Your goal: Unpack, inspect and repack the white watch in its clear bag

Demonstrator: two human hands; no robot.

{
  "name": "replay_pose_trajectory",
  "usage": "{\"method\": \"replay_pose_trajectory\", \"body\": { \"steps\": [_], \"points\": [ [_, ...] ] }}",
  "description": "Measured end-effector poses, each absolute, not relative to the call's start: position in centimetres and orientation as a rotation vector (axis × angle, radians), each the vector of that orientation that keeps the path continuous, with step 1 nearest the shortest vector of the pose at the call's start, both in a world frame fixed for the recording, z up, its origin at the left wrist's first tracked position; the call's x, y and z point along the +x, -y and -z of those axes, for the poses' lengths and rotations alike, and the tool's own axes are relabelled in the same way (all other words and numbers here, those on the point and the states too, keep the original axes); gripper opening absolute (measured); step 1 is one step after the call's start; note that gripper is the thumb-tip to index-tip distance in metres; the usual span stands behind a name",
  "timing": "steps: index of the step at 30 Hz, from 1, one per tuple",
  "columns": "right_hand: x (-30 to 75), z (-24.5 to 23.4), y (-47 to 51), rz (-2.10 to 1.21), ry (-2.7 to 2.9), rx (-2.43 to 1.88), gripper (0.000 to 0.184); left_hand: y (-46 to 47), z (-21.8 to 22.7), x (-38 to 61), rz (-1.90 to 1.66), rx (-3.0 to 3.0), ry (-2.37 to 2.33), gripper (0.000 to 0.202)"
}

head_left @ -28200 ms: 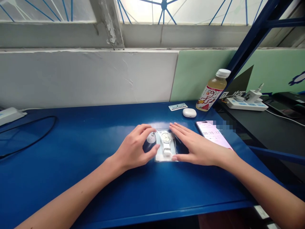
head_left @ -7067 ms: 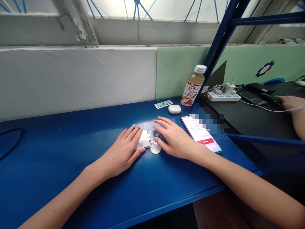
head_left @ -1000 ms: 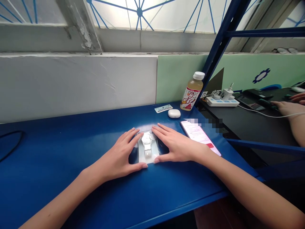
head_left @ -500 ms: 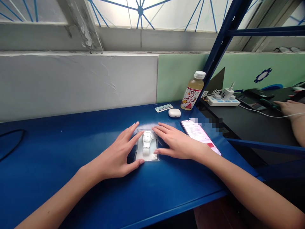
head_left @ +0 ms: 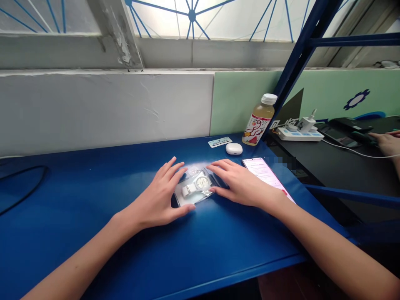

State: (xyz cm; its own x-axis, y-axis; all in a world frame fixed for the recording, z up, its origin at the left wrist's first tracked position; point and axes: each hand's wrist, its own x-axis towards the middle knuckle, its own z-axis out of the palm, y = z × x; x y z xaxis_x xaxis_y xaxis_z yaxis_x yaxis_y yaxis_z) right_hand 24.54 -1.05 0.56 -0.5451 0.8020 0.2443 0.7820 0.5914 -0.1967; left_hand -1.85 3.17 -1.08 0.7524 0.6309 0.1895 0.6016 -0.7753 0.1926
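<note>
A clear plastic watch case point(head_left: 189, 196) lies slantwise on the blue desk point(head_left: 150, 258), between my hands. Inside is a white wristwatch point(head_left: 202, 182) with a round dial and a pale strap. My right hand point(head_left: 234, 181) grips the case's right end, fingers at its upper corner and thumb at its lower right edge. Around the left end, my left hand point(head_left: 159, 198) is spread, with the fingers above it and the thumb along its lower edge. Whether the left fingertips press on the plastic, I cannot tell. A round bright reflection or clear piece shows just behind the case.
Behind my right hand are a phone point(head_left: 264, 173), a white earbud case point(head_left: 234, 148), a small card point(head_left: 219, 142) and a drink bottle point(head_left: 258, 121). A black cable point(head_left: 40, 179) curves at far left. On the neighbouring black desk sit a power strip point(head_left: 300, 133) and another person's hand point(head_left: 387, 141).
The watch case has turned clockwise from upright to slanted, its dial end swinging right. Both hands stay around it. The whole view has shifted slightly.
</note>
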Motion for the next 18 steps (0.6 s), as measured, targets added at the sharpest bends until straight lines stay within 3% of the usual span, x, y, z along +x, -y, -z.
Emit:
{"method": "replay_pose_trajectory", "body": {
  "steps": [2,6,18],
  "points": [
    [24.63,-0.35,0.98,-0.114,2.539,-1.264,0.058,-2.92,0.98,-1.78,-0.337,2.874,-0.916,0.082],
    [24.73,-0.07,0.95,-0.186,2.587,-1.283,0.073,-2.85,0.79,-1.92,-0.275,2.860,-0.867,0.064],
    [25.43,0.16,0.81,-0.284,2.554,-1.326,0.073,-3.43,0.86,-2.49,-0.250,2.745,-0.969,0.069]
  ]
}}
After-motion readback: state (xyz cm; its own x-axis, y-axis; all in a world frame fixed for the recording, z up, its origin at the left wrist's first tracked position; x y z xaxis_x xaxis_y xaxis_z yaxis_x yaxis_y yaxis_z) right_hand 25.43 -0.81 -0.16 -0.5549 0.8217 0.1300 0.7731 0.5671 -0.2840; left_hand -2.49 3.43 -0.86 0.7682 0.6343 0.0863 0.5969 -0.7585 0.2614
